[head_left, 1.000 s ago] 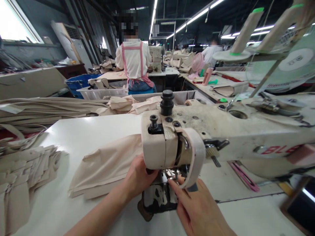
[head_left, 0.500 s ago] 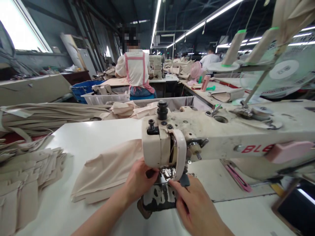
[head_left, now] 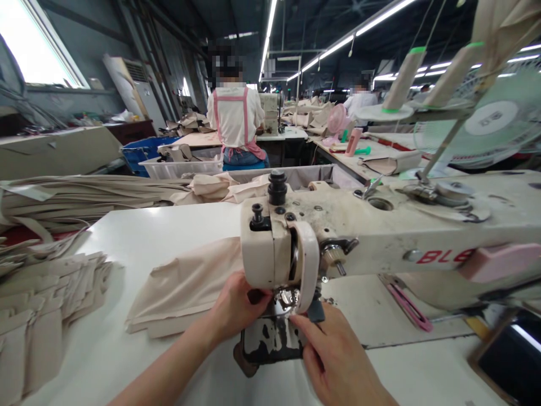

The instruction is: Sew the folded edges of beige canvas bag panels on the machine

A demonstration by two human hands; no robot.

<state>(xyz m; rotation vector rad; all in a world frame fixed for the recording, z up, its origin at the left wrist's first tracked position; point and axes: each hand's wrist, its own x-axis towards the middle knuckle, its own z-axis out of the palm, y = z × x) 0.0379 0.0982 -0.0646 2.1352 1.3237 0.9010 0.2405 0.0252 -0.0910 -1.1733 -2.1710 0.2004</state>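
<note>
In the head view, my left hand [head_left: 239,304] is at the left of the sewing machine's [head_left: 264,254] needle area. Its thumb and index finger pinch the edge of a beige fabric piece [head_left: 186,287], which lies folded on the white table and runs behind the machine head. My right hand [head_left: 338,352] rests at the right of the metal presser foot [head_left: 287,299]. The index finger stretches to the foot's front edge, with the thumb apart below it and the other fingers mostly hidden. Fingertips and machine head cover the cloth at the needle.
Stacked beige cut pieces [head_left: 46,321] lie at the left, with long beige strips [head_left: 84,194] behind them. Pink-handled thread snips [head_left: 408,307] lie under the machine arm. A dark-screened device [head_left: 511,355] is at the right edge. A co-worker [head_left: 232,118] sits ahead beyond white bins [head_left: 186,168].
The beige fabric has shifted slightly right and away from me. Both hands stay almost in place at the presser foot. The co-worker's left arm has drawn in.
</note>
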